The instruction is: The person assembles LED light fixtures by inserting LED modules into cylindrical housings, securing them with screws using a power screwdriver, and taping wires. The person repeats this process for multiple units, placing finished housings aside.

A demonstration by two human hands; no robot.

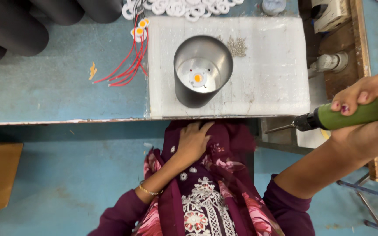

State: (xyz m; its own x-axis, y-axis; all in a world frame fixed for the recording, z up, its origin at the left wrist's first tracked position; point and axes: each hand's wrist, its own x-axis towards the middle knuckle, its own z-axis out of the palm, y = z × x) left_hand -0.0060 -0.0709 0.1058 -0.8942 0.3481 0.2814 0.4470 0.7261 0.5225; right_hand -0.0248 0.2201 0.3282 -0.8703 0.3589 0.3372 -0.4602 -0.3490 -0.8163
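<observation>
My right hand (366,118) grips a green-handled electric screwdriver (329,118), its bit pointing left, just off the right front corner of the white mat (267,65). My left hand (193,140) rests flat on my purple clothing below the table edge, fingers spread, holding nothing. On the mat stands a grey metal cylindrical lamp housing (203,70), open end up, with a small yellow LED chip on a white plate inside.
Red wires (130,61) with small LED discs lie left of the mat on the blue table (57,83). Black tubes (18,22) lie at the back left, white rings (180,6) at the back. A small pile of screws (237,46) sits behind the housing.
</observation>
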